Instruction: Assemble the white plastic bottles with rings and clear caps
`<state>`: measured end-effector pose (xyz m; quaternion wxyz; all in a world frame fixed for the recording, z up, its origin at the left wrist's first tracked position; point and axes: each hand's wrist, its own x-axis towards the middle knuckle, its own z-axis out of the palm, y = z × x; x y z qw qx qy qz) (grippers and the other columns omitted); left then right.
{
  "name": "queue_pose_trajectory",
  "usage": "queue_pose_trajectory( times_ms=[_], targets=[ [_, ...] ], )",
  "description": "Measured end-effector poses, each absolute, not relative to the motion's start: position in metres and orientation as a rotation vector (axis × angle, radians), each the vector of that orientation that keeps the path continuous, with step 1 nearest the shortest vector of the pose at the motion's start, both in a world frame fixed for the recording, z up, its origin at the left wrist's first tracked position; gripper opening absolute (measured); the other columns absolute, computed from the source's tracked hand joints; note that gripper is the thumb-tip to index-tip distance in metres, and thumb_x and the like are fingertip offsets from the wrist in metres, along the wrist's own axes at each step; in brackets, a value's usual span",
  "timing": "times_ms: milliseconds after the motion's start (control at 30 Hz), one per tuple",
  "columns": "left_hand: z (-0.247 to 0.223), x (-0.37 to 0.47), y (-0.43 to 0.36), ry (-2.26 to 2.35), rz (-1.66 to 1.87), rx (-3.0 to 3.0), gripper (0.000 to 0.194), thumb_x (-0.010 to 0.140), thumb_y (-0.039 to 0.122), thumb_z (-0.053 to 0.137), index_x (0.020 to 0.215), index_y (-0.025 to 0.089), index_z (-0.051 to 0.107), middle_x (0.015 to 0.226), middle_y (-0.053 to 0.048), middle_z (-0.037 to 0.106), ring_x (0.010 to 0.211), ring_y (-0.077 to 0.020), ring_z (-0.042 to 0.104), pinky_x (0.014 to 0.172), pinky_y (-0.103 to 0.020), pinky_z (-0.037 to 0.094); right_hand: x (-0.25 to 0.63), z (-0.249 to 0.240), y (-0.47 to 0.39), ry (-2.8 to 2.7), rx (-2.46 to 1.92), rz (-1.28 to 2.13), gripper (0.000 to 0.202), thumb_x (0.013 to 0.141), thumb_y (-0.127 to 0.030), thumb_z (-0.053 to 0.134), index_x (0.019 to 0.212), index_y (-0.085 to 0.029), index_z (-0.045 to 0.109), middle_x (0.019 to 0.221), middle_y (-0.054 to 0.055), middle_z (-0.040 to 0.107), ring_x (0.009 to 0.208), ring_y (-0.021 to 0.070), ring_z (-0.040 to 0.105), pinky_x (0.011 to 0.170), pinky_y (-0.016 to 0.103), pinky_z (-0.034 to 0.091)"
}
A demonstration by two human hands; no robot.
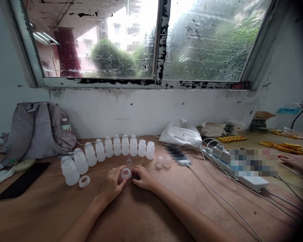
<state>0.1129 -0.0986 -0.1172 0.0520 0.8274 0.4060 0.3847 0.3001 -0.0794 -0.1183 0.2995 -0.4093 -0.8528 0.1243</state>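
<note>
My left hand (113,184) is closed on a translucent bottle collar ring (125,173), thumb and fingers at its left side. Right beside it, my right hand (142,178) has its fingers curled together. Something clear shows at those fingertips, too small to make out. A clear silicone teat (129,161) stands just beyond my hands. Several frosted baby bottles (91,156) form an arc behind; most wear clear domed caps, while the two at the right end have bare necks. Another collar ring (84,181) lies by the leftmost bottle. Small clear round pieces (159,164) lie right of my hands.
A grey backpack (37,131) and a black phone-like slab (24,180) occupy the left. On the right are a silvery bubble-wrap bag (181,133), a white power strip (252,180) with cables, and yellow parts (285,147). Another person's hand (295,162) rests at the right edge.
</note>
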Motion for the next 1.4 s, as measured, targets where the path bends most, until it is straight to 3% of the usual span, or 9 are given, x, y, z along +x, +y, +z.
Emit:
queue_pose_trajectory(
  times_ms=[233, 400, 533, 967, 1200, 1400],
  targets=[
    [-0.107, 0.112, -0.106, 1.163, 1.303, 2.448, 0.032, 0.079, 0.029, 0.047, 0.110, 0.021, 0.045, 0.104, -0.006, 0.056, 0.096, -0.0187, 0.052, 0.083, -0.034, 0.042, 0.293, -0.120, -0.086, -2.227, -1.013, 0.394, 0.008, 0.064, -0.020, 0.060, 0.072, -0.017, 0.059, 0.071, 0.000, 0.057, 0.071, 0.0142, 0.048, 0.068, 0.026, 0.036],
    [-0.106, 0.115, -0.109, 1.046, 1.165, 2.550, 0.017, 0.077, 0.026, 0.049, 0.092, 0.020, 0.051, 0.095, -0.005, 0.058, 0.089, -0.0188, 0.052, 0.080, -0.034, 0.041, 0.292, -0.120, -0.084, -1.886, -1.097, 0.622, 0.021, 0.069, -0.011, 0.047, 0.083, -0.015, 0.061, 0.069, 0.001, 0.060, 0.062, 0.0119, 0.053, 0.059, 0.022, 0.040],
    [-0.106, 0.116, -0.110, 1.101, 1.053, 2.624, 0.011, 0.075, 0.026, 0.050, 0.083, 0.019, 0.050, 0.087, -0.005, 0.057, 0.083, -0.0197, 0.051, 0.077, -0.035, 0.040, 0.295, -0.117, -0.083, -1.733, -1.168, 0.687, 0.022, 0.067, -0.008, 0.043, 0.077, -0.015, 0.062, 0.066, 0.002, 0.062, 0.063, 0.0132, 0.056, 0.061, 0.023, 0.042],
    [-0.107, 0.115, -0.110, 1.232, 0.875, 2.629, 0.034, 0.070, 0.034, 0.055, 0.101, 0.021, 0.048, 0.085, -0.004, 0.055, 0.080, -0.0199, 0.052, 0.078, -0.037, 0.039, 0.294, -0.125, -0.080, -1.762, -1.147, 0.618, 0.025, 0.066, -0.007, 0.042, 0.081, -0.016, 0.060, 0.064, -0.001, 0.059, 0.061, 0.0115, 0.053, 0.060, 0.022, 0.041],
    [-0.104, 0.114, -0.111, 1.203, 0.854, 2.635, 0.035, 0.072, 0.037, 0.053, 0.103, 0.021, 0.049, 0.093, -0.006, 0.056, 0.087, -0.0212, 0.051, 0.079, -0.037, 0.038, 0.294, -0.119, -0.084, -1.788, -1.168, 0.609, 0.024, 0.066, -0.007, 0.042, 0.080, -0.016, 0.059, 0.064, 0.000, 0.060, 0.062, 0.0121, 0.054, 0.061, 0.023, 0.042],
    [-0.103, 0.115, -0.110, 1.142, 0.916, 2.630, 0.020, 0.080, 0.031, 0.044, 0.096, 0.022, 0.052, 0.093, -0.005, 0.056, 0.086, -0.0194, 0.050, 0.078, -0.035, 0.039, 0.293, -0.120, -0.083, -1.800, -1.168, 0.598, 0.024, 0.066, -0.006, 0.042, 0.079, -0.017, 0.059, 0.063, -0.001, 0.060, 0.061, 0.0120, 0.054, 0.060, 0.023, 0.042]
  ],
)
